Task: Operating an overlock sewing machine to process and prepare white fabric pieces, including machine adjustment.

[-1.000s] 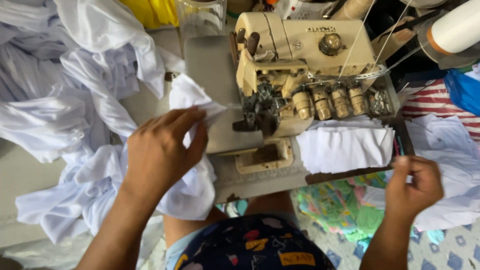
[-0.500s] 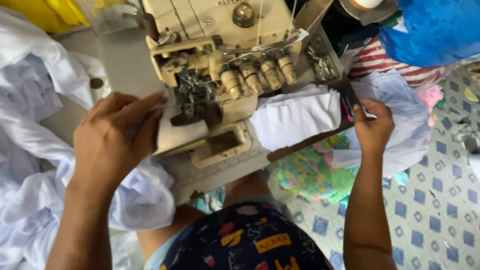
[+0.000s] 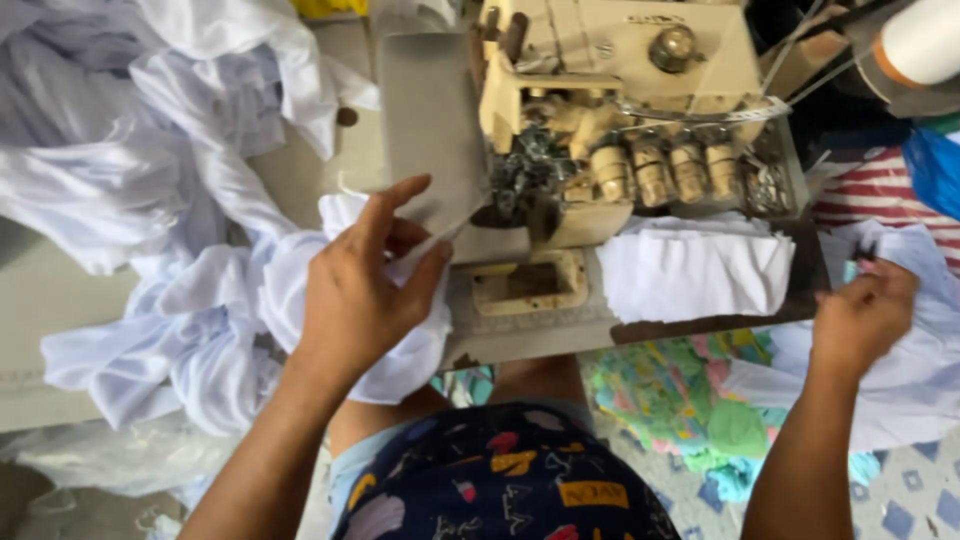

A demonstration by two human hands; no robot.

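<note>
The left hand lies spread, fingers bent, on a white cloth at 9 o'clock from the sewing machine, and it presses the cloth down on the table just beside the machine. The right hand, at 3 o'clock, is curled and pinches the edge of another white cloth piece hanging past the table's side. A folded stack of white pieces sits between the hands, under the machine's knobs.
</note>
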